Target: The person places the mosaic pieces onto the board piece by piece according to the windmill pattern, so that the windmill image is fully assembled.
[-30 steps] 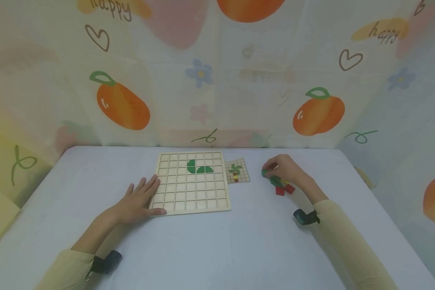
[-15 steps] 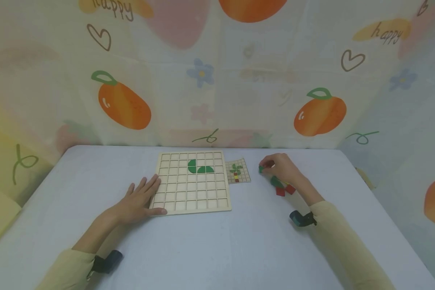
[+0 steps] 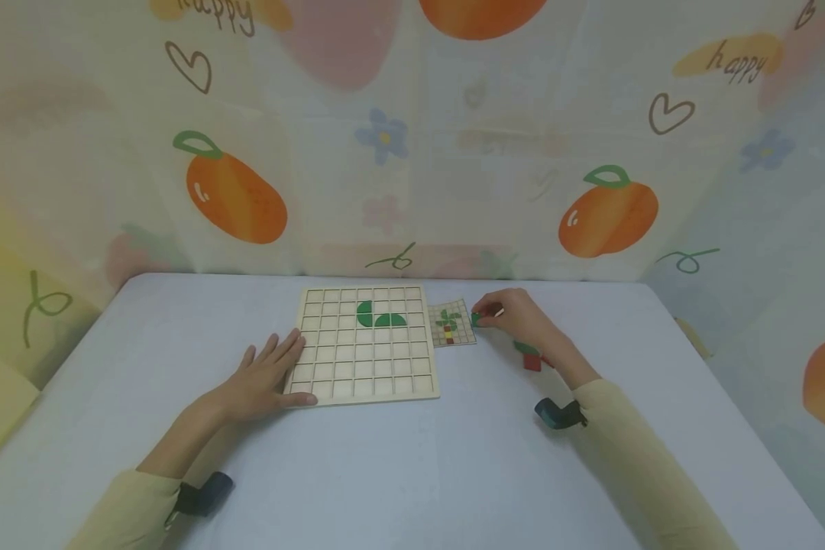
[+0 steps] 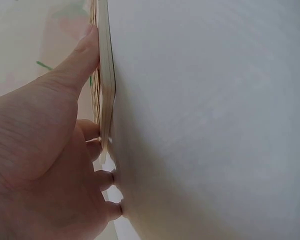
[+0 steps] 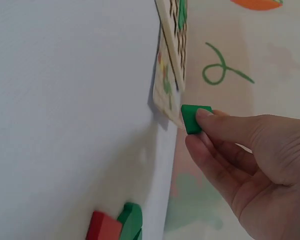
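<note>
A wooden grid board [image 3: 357, 367] lies on the table with several green quarter-round pieces [image 3: 383, 320] set in cells of its upper part. My left hand [image 3: 254, 387] rests spread at the board's left edge; in the left wrist view its thumb [image 4: 77, 62] lies along the board's edge. My right hand [image 3: 512, 315] pinches a small green block [image 5: 191, 119] between thumb and fingers, just right of the pattern card [image 3: 452, 324]. That card shows a green, yellow and red flower-like design. Part of the block is covered by the fingers.
Below the right hand lie loose pieces: a red block [image 5: 102, 227] and green blocks [image 5: 131, 219], partly hidden by the wrist in the head view. A printed curtain [image 3: 412, 153] stands behind the white table [image 3: 399, 473].
My right hand has moved left from the loose pieces toward the pattern card, carrying the green block. The left hand has stayed at the board's edge.
</note>
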Tool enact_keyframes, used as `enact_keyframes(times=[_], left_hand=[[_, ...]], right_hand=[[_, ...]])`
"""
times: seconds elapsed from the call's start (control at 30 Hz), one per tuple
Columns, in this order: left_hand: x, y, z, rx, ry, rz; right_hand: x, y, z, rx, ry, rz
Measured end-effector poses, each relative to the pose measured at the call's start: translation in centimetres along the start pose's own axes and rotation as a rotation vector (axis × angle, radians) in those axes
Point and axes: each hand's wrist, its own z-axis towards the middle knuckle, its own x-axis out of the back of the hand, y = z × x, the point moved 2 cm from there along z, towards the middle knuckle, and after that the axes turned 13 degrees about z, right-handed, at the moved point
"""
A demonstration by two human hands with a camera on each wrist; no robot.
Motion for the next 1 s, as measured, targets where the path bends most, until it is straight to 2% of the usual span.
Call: enact_keyframes(times=[0.17,0.67,1.0], left_hand=[[0.0,0.1,0.0,0.002,-0.001,0.008],[-0.2,-0.2,0.2,-0.005,0.011,0.016],[-0.3,-0.3,0.2,-0.011,0.01,0.02]], right_hand=[[-0.4,-1.0,0.3,0.004,-0.015,0.006],[-2.0,-2.7,1.5,0.082,-0.044,0.028],[-4.5,-3.5,2.7,0.074,-0.095,0.024]])
